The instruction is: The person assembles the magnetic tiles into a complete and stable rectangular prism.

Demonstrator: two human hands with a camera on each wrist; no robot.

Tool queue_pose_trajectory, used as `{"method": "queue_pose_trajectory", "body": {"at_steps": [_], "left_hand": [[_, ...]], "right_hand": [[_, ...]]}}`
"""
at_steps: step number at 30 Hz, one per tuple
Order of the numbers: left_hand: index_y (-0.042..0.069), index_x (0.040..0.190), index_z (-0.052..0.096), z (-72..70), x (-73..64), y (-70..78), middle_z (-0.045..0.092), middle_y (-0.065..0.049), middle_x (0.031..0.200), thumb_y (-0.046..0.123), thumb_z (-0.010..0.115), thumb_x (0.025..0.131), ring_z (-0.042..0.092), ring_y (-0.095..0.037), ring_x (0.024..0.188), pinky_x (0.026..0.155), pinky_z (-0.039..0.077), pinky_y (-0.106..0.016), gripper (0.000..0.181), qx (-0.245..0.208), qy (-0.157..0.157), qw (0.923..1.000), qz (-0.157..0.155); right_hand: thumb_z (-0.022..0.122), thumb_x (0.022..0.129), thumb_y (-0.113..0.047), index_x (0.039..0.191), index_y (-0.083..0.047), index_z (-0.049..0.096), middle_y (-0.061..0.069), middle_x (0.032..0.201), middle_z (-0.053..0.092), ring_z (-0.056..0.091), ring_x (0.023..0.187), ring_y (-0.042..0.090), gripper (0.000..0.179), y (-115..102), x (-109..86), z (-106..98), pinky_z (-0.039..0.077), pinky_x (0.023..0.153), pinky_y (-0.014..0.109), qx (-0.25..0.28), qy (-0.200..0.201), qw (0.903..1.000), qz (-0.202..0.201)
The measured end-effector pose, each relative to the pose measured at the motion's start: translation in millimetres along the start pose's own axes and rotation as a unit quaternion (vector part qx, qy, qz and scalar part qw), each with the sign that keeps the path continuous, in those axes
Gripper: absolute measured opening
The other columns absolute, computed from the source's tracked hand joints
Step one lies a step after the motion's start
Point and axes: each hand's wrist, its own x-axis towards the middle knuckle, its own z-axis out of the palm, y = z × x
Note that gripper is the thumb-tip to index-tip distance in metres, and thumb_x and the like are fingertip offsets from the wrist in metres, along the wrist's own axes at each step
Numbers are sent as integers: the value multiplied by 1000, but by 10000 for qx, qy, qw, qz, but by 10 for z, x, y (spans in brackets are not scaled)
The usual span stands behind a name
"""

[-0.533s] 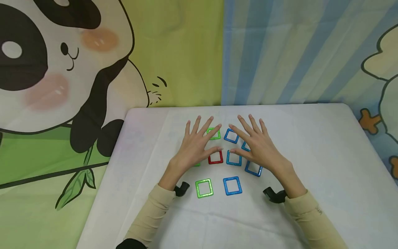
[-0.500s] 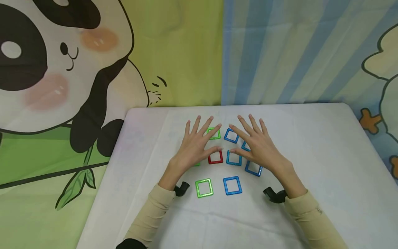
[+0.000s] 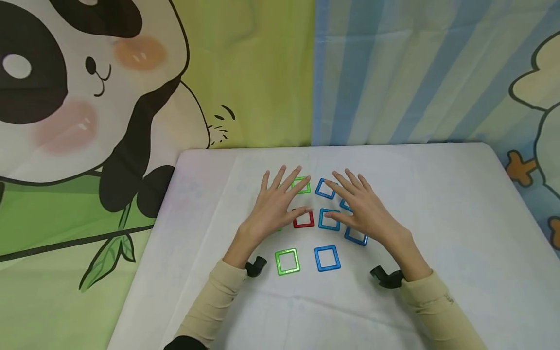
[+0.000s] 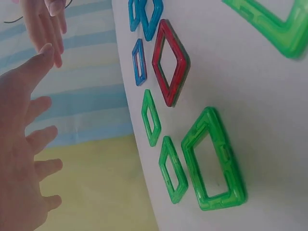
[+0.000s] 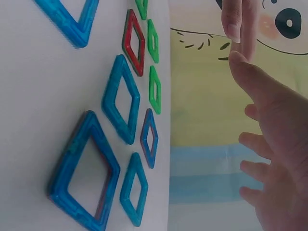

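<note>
Both hands hover with spread fingers over square magnetic tile frames on a white-covered table. My left hand [image 3: 272,208] is palm down, its thumb overlapping the red tile [image 3: 304,226] in the head view. Beneath its index finger shows a far green tile [image 3: 309,185]; another green one is mostly hidden under the palm. My right hand [image 3: 366,212] holds nothing, and its thumb overlaps a middle blue tile [image 3: 329,229]. More blue tiles lie partly behind its fingers and palm. In the left wrist view, green tiles [image 4: 227,156] lie well apart from the fingers.
Nearer the person lie a green tile [image 3: 288,273] and a blue tile [image 3: 328,269]. The table [image 3: 437,194] ends at a backdrop cloth [image 3: 262,97] with a panda print and stripes. Black wrist camera mounts [image 3: 387,278] stick out inward from both wrists.
The right hand's fingers have drawn slightly closer together and its fingertips sit a little nearer the person. The left hand is almost still. The tiles have kept their places.
</note>
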Motion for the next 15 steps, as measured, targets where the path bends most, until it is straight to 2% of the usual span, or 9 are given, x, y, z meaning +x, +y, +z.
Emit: {"method": "queue_pose_trajectory", "body": {"at_steps": [3,9,15], "left_hand": [[29,161,36,39,1,4,24,-1,171,60,64,95,20,-38,158,126,8,-66,77,-56,-39,10000,18],[24,159,40,140,-5,22,31,-4,169,57,67,95,26,-37,156,126,16,-63,77,-267,-352,9990,46],[16,156,45,260,-26,45,41,-8,163,44,71,97,37,-36,150,124,29,-55,71,-798,-638,9947,102]], "right_hand": [[87,82,-38,153,-12,48,20,162,39,27,153,46,85,7,-21,50,23,122,66,102,-19,9999,55],[86,85,-31,147,-6,54,22,151,51,44,142,44,74,26,-95,156,45,110,62,453,-100,9987,199],[84,87,-30,143,-5,58,20,146,54,51,136,40,66,38,-140,272,50,106,58,645,-390,9964,391]]}}
